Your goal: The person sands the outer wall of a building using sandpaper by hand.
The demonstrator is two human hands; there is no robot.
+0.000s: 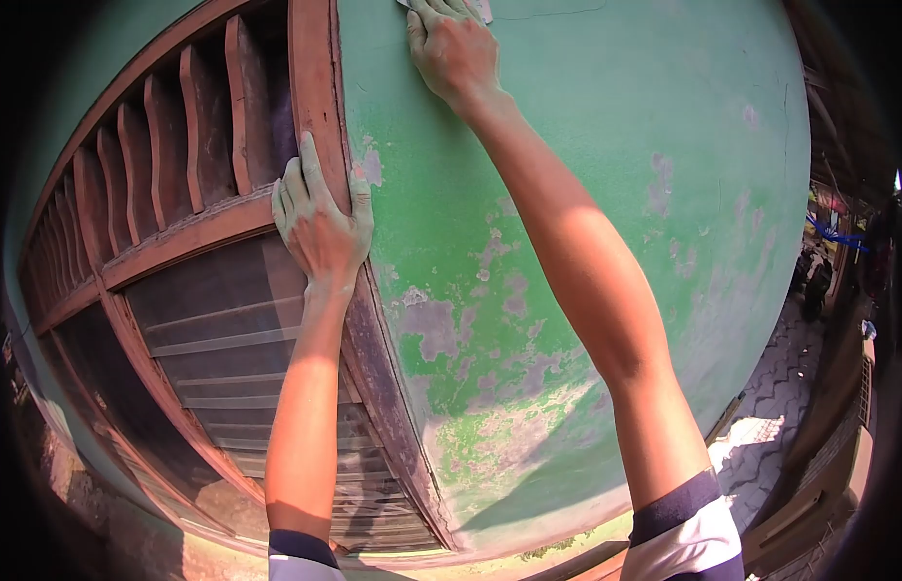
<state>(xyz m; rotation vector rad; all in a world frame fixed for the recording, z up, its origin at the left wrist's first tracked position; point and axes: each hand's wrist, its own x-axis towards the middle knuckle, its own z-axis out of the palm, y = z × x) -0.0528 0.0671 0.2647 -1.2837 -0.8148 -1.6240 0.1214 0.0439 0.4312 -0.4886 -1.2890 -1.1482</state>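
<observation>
My left hand rests on the brown wooden window frame, fingers spread and pale with dust. The thumb lies at the frame's edge, beside the green wall. High on that wall, at the top of the view, my right hand presses flat over a thin whitish sheet. Only small edges of the sheet show past the fingers, and the fingertips are partly cut off by the view's edge. Dust also coats the right hand.
Wavy wooden slats and glass louvres fill the window at left. Lower on the wall, paint has flaked into grey patches. At right are a paved path and a tan plastic object, perhaps a chair.
</observation>
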